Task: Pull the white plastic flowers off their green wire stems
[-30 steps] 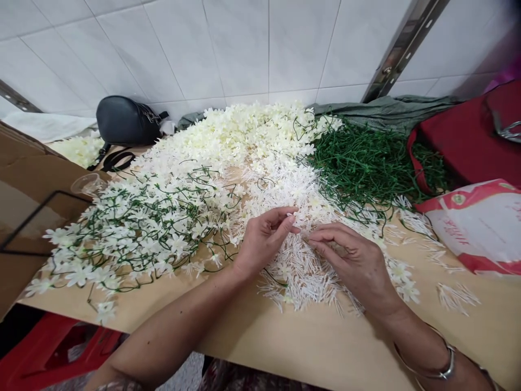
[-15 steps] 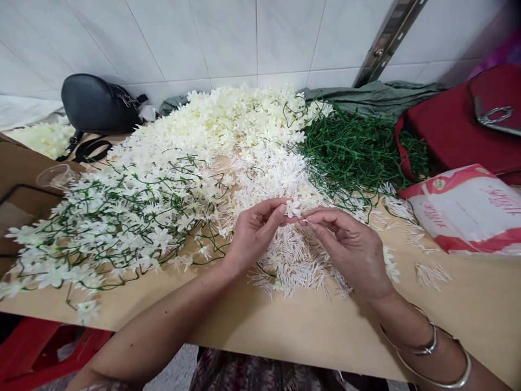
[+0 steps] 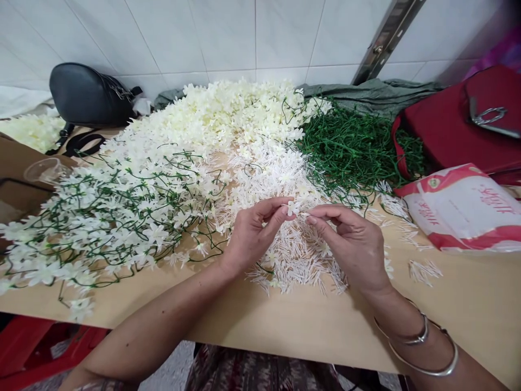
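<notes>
Between its thumb and fingers, my left hand (image 3: 254, 231) pinches a small white artificial flower (image 3: 293, 207), its petals facing up. Close to the right of it, my right hand (image 3: 352, 244) is closed in a pinch on a thin white stamen piece (image 3: 304, 214), whose tip points toward the flower. Whether the two pieces touch is too small to tell. Under both hands spreads a pile of white stamen pieces (image 3: 293, 255). White flowers on green stems (image 3: 122, 217) lie heaped to the left, and loose cream flower heads (image 3: 228, 111) are piled behind.
Green plastic stems (image 3: 358, 144) lie in a heap at the back right, beside a red bag (image 3: 468, 119). A white and pink packet (image 3: 464, 209) rests on the table (image 3: 285, 331) at the right. A black bag (image 3: 91, 95) and a cardboard box (image 3: 24, 190) stand left.
My right hand has drawn slightly away from the flower, so more of the white stamen piece shows. My left hand keeps its pinch. The whole view has shifted a little.
</notes>
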A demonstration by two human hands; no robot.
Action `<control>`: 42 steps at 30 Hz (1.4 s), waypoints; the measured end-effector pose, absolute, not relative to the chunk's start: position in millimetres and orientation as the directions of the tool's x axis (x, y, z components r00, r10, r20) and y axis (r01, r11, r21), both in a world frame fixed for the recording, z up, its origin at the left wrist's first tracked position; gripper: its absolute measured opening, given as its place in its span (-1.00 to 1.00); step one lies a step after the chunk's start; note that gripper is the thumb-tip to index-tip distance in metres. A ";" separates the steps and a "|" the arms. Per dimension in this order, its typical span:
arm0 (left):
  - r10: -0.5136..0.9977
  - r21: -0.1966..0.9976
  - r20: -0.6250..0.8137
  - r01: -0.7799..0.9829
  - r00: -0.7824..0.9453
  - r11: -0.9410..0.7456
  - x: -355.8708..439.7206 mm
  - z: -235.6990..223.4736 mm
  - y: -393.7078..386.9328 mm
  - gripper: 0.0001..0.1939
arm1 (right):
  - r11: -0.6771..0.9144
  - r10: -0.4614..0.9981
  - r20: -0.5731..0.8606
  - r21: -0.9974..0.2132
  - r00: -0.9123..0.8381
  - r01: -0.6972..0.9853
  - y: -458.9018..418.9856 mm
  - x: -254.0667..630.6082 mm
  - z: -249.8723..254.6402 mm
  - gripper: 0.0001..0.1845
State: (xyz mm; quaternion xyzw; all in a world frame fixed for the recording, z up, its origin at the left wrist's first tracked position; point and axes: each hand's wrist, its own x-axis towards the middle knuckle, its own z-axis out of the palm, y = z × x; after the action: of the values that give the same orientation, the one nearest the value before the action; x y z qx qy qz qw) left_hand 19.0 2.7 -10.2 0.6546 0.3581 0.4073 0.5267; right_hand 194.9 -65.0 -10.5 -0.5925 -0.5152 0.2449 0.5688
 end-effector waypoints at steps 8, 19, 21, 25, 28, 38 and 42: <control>0.898 0.981 0.129 0.081 0.420 -0.178 22.2 -15.7 -1.7 -0.67 | 0.239 0.866 0.381 -0.884 0.323 0.402 -68.2 192.0 -9.5 -0.95; 0.848 0.896 0.242 0.227 0.472 -0.382 23.4 -9.0 -7.9 -0.76 | 0.138 0.879 0.300 -0.904 0.370 0.404 -67.9 185.9 -8.2 -0.88; 0.828 0.870 0.280 0.237 0.485 -0.433 23.3 -8.4 -8.0 -0.76 | 0.120 0.885 0.256 -0.933 0.389 0.340 -66.4 184.6 -9.3 -0.86; 0.784 0.827 0.334 0.236 0.524 -0.511 22.3 -8.4 -8.0 -0.76 | 0.126 0.886 0.227 -0.957 0.405 0.260 -63.6 182.9 -10.9 -0.83; 0.739 0.796 0.385 0.207 0.553 -0.569 22.2 -8.5 -7.8 -0.76 | 0.111 0.893 0.186 -0.974 0.410 0.199 -63.1 183.2 -12.0 -0.77; 0.737 0.811 0.413 0.153 0.534 -0.565 24.0 -8.0 -6.4 -0.81 | 0.070 0.927 0.093 -0.995 0.365 0.075 -64.3 185.8 -9.7 -0.66; 0.699 0.772 0.462 0.141 0.546 -0.620 24.4 -10.9 -6.2 -0.82 | 0.060 0.930 0.089 -0.994 0.356 0.093 -64.2 187.8 -11.0 -0.72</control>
State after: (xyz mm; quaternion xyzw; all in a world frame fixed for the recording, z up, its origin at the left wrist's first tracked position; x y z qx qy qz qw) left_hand 24.4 -6.2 -10.9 0.8068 0.2602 0.3990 0.3496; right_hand 187.8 -64.2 -11.0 -0.5834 -0.4386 0.3602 0.5810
